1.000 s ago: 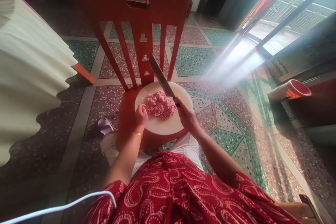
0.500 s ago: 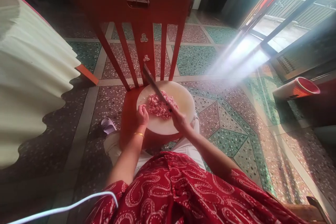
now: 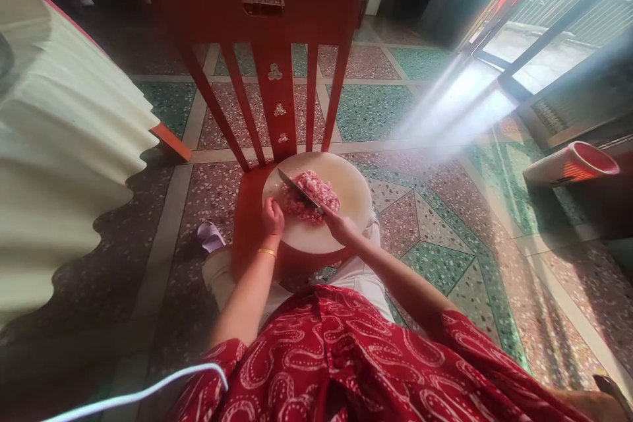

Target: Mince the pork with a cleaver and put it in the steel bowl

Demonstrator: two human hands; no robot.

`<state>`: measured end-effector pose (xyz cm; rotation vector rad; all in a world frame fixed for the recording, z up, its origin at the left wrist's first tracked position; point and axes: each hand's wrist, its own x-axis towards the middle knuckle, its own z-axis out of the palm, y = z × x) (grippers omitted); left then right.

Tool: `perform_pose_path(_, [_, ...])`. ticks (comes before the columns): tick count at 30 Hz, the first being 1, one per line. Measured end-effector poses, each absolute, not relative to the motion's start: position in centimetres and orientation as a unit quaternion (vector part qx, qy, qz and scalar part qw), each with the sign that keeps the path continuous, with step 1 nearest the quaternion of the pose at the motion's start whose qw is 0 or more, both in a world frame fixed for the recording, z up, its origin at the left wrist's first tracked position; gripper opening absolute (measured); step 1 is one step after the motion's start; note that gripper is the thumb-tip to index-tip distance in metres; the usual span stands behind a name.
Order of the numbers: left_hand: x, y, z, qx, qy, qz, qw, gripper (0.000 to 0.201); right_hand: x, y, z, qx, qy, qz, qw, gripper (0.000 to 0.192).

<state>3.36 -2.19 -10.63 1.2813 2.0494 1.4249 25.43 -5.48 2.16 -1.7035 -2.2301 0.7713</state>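
Gripping a cleaver (image 3: 298, 188), the right hand (image 3: 341, 229) has its fingers wrapped tight around the handle. Blade lies low across the pile of minced pink meat (image 3: 312, 196), tip pointing up-left, edge in the meat. Meat sits mid-board on a round pale chopping board (image 3: 346, 178). Board rests on the seat of a red wooden chair (image 3: 267, 20), backrest slats just behind it.

Left hand (image 3: 273, 217) sits at the board's left edge, just beside the meat; fingers curled in loosely, holding nothing that shows. Can't tell if they touch the meat. Gold bangle (image 3: 268, 252) on that wrist.

Around it: patterned terrazzo floor (image 3: 435, 264), pale pleated cloth (image 3: 64, 145) at left, red-rimmed cylinder (image 3: 568, 165) lying at right, white cable (image 3: 133, 395) bottom left, red patterned garment (image 3: 346, 362) in the foreground.
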Motion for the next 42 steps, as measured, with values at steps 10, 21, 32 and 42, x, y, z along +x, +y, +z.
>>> perform_pose_path(10, [3.5,-2.2,-10.1,0.456,0.718,0.5,0.166,0.023,26.9,-5.8,3.5,-0.58,-0.742,0.233,0.242,0.047])
perform_pose_path(21, [3.6,-2.1,-9.9,0.466,0.718,0.491,0.161,0.024,28.7,-5.3,5.0,-0.565,-0.72,0.238,0.325,0.049])
perform_pose_path(32, [3.6,-1.9,-9.9,0.46,0.727,0.477,0.182,0.022,28.6,-4.9,5.2,-0.573,-0.716,0.246,0.315,0.049])
perform_pose_path(42, [3.5,-2.0,-10.2,0.477,0.717,0.48,0.169,0.023,28.6,-5.1,4.4,-0.592,-0.716,0.276,0.247,0.043])
